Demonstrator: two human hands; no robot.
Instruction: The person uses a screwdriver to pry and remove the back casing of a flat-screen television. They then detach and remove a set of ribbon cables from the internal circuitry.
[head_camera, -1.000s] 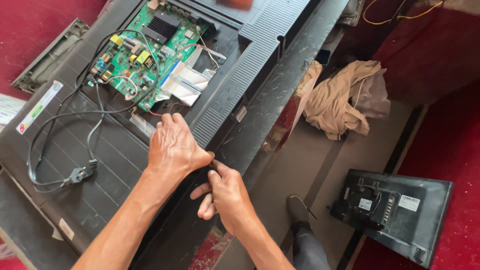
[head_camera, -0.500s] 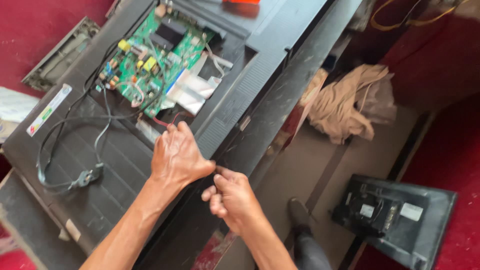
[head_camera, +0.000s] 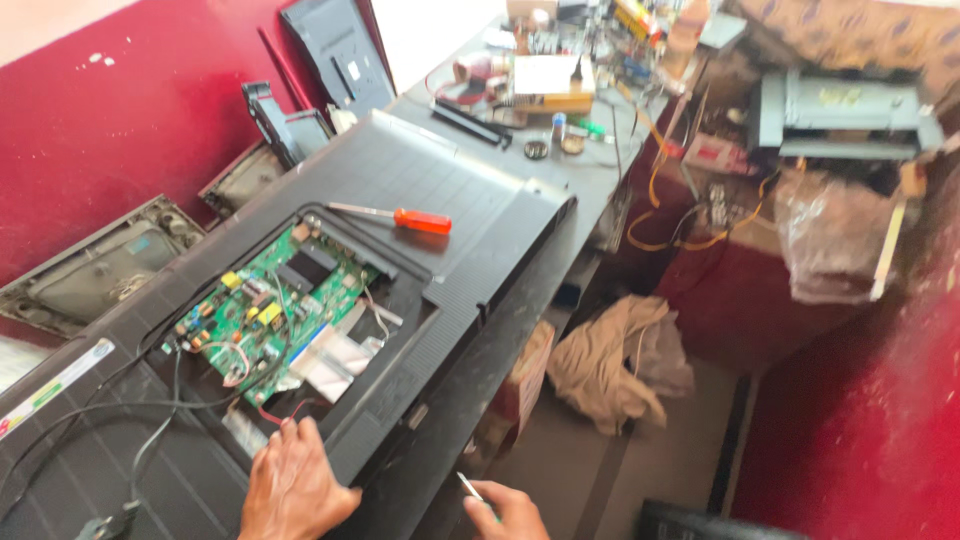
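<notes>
Hands lower now, screwdriver handle pointing right

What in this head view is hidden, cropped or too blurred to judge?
- Right hand: cut off by the bottom edge; its grip on the thin metal tool unclear.
- Left hand: wrist cropped; fingertips rest on the television back panel.
- Far workbench clutter: blurred, too small.
</notes>
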